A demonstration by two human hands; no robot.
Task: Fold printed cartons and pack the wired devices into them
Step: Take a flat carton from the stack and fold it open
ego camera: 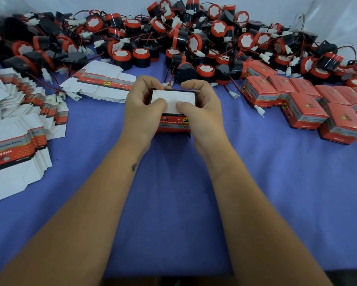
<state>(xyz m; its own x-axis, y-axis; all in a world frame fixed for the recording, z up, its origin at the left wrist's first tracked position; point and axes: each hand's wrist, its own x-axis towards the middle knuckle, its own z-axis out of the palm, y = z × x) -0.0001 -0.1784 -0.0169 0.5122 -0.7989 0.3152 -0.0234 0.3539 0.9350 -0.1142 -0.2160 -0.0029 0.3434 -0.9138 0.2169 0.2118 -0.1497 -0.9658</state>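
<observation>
We see both hands, left [141, 106] and right [200, 104], gripping a half-folded carton [173, 120] over the middle of the blue surface [173, 203], thumbs pressing its white flaps. Wired devices [173, 38] lie heaped behind; flat cartons [18, 124] left, packed boxes [309, 104] right.

The carton [173, 121] between the hands reads "12v reversing horn", upside down. The flat carton stack [14, 149] left of the hands shows "Genuine Parts".
</observation>
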